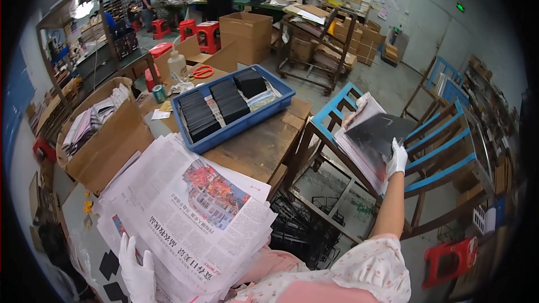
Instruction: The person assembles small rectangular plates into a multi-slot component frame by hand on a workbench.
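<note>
To handle the dark sheet [373, 131] well, the right grip [397, 159] would do best to take its edge without bending it, lifting evenly so that the face does not scrape the papers [364, 161] beneath. A second support would probably steady it, since the sheet is broad and one-sided holding could let the far corner sag. Clean gloves seem helpful for a smooth, dark surface, which may show marks easily. The left grip [137, 272] is best kept light on the newspaper stack [168, 219]; pressing hard might slide the loose top pages askew. As for position, the dark sheet lies on the papers at the blue-slatted rack [441, 175], tilted across the person's right side, and the right grip touches its near right edge — fingers laid against it, though I cannot tell whether the thumb pinches from below. The left grip is open, its fingers spread at the near left edge of the newspaper stack, well apart from the dark sheet. Between the two hands, but farther out, the blue tray [247, 125] stands on the wooden desk [252, 154] with dark pieces [196, 115] in rows inside, touched by neither hand. Small black squares [108, 265] lie just beside the left grip — also untouched.
</note>
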Tool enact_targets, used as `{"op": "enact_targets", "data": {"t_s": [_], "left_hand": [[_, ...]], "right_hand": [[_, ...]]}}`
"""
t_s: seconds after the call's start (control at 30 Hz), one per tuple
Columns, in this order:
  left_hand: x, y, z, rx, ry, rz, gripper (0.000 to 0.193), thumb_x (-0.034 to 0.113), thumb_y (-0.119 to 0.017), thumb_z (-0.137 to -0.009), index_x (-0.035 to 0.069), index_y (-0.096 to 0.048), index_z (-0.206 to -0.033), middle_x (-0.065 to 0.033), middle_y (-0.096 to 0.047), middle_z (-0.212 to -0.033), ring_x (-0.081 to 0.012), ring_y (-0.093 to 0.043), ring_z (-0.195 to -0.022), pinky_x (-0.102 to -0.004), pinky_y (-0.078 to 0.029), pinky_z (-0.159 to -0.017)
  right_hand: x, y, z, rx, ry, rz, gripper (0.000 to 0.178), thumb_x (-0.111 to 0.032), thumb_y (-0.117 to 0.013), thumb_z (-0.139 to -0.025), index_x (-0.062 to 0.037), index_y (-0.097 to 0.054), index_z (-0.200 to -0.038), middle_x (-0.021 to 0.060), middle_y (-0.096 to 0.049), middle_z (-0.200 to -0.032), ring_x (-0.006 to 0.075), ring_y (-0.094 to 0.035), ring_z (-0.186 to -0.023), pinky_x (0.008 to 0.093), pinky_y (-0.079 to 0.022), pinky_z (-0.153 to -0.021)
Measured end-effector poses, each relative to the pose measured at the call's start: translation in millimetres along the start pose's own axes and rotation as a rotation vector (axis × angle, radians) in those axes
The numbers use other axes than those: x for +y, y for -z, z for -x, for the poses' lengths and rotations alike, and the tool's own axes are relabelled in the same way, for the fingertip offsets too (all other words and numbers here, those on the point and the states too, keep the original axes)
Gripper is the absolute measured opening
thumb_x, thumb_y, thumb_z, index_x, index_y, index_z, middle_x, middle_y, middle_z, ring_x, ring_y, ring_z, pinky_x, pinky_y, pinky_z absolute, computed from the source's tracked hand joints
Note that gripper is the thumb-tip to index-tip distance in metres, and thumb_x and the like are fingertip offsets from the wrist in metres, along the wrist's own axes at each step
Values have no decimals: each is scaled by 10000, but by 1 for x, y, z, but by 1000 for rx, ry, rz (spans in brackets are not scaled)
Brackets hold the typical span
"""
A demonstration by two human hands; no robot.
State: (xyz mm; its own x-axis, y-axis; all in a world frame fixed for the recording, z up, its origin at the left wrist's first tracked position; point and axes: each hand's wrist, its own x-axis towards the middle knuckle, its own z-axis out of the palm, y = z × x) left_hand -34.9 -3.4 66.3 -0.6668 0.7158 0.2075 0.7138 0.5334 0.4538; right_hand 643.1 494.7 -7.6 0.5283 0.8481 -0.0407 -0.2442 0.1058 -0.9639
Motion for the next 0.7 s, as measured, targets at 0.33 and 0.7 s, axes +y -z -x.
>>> {"op": "enact_targets", "data": {"t_s": [0.33,0.7], "left_hand": [[25,5,-18,-317,29,1158,803,476,-593,-1174,-61,-355,-1722,-271,-579,-1621,-349,-582,-1508,-475,-478,-1246],[19,66,-13,-35,231,1824,359,106,-754,-1075,23,-702,-1420,-97,-801,-1256,-198,-798,-1083,-353,-656,-985]], "right_hand": [[-127,-206,293,-606,409,99,310,-259,-772,-1110,2,-764,-1277,6,-743,-1139,116,-654,-1040,294,-529,-963],[-29,-351,451,-1807,-715,-257,566,-446,-501,-1223,45,-695,-1429,110,-825,-1252,144,-785,-1049,299,-643,-882]]}}
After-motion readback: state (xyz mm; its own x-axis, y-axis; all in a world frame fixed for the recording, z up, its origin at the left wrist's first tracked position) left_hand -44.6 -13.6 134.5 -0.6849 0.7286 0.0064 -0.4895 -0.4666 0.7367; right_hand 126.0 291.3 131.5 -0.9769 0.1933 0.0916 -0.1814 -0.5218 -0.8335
